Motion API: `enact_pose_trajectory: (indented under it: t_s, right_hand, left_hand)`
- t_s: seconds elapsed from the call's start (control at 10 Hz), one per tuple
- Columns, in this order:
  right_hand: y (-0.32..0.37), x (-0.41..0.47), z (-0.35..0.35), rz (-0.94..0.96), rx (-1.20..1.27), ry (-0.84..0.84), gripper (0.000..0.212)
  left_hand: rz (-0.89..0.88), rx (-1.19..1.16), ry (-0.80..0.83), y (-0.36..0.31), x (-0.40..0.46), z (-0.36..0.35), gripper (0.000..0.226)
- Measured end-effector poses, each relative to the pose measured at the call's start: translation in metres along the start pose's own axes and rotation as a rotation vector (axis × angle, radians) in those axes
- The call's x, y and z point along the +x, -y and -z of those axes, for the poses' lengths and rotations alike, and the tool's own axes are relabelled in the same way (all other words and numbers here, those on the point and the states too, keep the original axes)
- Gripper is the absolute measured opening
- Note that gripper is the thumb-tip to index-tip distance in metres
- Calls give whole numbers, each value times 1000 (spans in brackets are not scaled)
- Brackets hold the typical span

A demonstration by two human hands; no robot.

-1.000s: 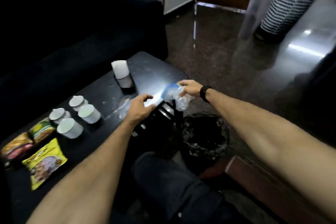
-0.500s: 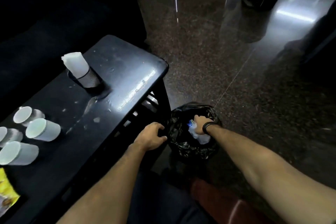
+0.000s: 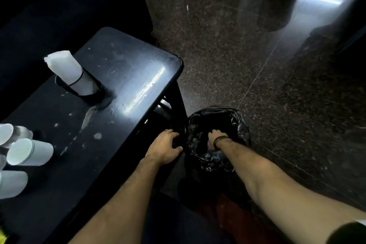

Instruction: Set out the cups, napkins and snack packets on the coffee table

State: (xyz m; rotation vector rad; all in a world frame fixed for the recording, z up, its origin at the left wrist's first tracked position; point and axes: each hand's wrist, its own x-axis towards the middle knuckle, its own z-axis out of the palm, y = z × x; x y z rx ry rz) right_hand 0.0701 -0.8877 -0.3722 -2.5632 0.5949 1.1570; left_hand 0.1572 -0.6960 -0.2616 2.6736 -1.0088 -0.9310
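Note:
Several white paper cups (image 3: 29, 152) lie on their sides at the left edge of the black coffee table (image 3: 126, 69). A roll of white napkins (image 3: 64, 66) stands in a black mesh holder (image 3: 85, 87) further back. A sliver of a yellow snack packet (image 3: 2, 238) shows at the bottom left corner. My left hand (image 3: 165, 148) is closed on the rim of the black bin bag (image 3: 235, 123) beside the table leg. My right hand (image 3: 216, 139) reaches down inside the bag; its fingers are hidden and no wrapper shows in it.
The lined bin stands on the dark polished floor (image 3: 237, 55) just off the table's right end. A black sofa (image 3: 49, 6) runs behind the table. My dark-trousered knee (image 3: 178, 222) is below my arms.
My right hand carried a crumpled clear plastic wrapper from the table edge down into the bin; the wrapper is now out of sight. My left hand moved from the tabletop to the bag's rim.

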Motion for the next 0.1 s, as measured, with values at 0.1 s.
enact_pose_trajectory:
  t_s: [0.1]
  right_hand:
    - [-2,-11,19,75,-27,-259,69]
  left_hand:
    - [0,5,-17,-6,-4,6,66]
